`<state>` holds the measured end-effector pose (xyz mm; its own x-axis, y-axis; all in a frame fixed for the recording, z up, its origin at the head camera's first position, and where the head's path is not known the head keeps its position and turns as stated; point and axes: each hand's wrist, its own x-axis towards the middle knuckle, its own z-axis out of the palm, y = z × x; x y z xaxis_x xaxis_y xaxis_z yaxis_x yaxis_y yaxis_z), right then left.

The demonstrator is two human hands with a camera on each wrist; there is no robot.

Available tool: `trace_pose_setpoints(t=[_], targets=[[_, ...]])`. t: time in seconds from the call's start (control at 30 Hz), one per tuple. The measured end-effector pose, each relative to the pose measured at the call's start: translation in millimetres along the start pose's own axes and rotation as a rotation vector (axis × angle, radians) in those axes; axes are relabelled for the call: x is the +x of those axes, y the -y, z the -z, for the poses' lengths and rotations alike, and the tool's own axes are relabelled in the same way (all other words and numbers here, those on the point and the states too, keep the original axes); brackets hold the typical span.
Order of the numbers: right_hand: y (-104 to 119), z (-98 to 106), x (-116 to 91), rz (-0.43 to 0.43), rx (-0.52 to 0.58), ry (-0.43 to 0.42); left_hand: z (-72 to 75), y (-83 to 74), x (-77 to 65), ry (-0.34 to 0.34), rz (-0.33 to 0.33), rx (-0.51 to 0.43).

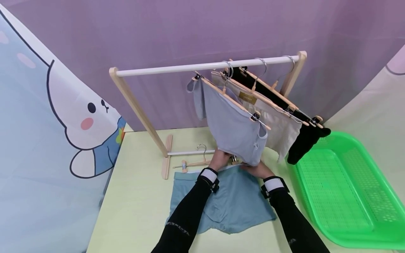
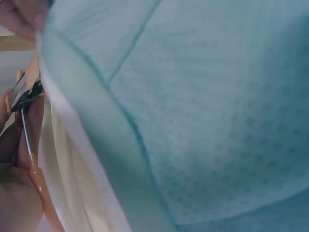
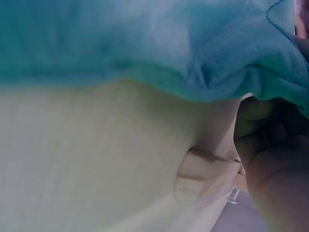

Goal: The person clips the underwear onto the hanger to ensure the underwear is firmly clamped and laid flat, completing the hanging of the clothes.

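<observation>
A pair of blue-green boxer briefs lies on the table, waistband toward the rack. Along that waistband is a wooden clip hanger with a metal hook. My left hand grips the hanger near one of its clips; in the left wrist view, the metal clip sits between thumb and fingers, close beside the white inner waistband. The right hand pinches the right end of the waistband, its fingers curled at the fabric in the right wrist view. Hanging grey-lavender briefs partly cover both hands in the head view.
Above the table stands a wooden rack with a white rail. Behind the lavender briefs, whitish briefs and a black pair hang on clip hangers. A green plastic basket is at the right. A rabbit-print cloth hangs on the left.
</observation>
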<state>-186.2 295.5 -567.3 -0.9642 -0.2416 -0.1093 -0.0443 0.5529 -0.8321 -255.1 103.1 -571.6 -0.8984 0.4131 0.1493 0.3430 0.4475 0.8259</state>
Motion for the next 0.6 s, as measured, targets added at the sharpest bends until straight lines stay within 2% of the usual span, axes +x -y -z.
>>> trace_pose_setpoints(t=[0.13, 0.3, 0.37, 0.5, 0.6], targets=[[5.8, 0.2, 0.0, -0.087, 0.044, -0.019, -0.4, -1.2, -1.3, 0.005, -0.008, -0.002], [9.5, 0.4, 0.6, -0.104, 0.107, -0.035, -0.5, -1.2, -3.0, 0.017, -0.034, -0.043], [10.0, -0.4, 0.7, -0.089, 0.115, -0.055, -1.5, -0.2, -3.2, 0.050, -0.051, -0.071], [7.8, -4.2, 0.6, -0.047, 0.130, -0.092, -2.8, 2.6, -4.1, 0.159, -0.070, -0.126], [4.6, -7.0, -1.1, -0.020, 0.119, -0.109, -2.6, 3.1, -5.7, 0.213, -0.062, -0.155]])
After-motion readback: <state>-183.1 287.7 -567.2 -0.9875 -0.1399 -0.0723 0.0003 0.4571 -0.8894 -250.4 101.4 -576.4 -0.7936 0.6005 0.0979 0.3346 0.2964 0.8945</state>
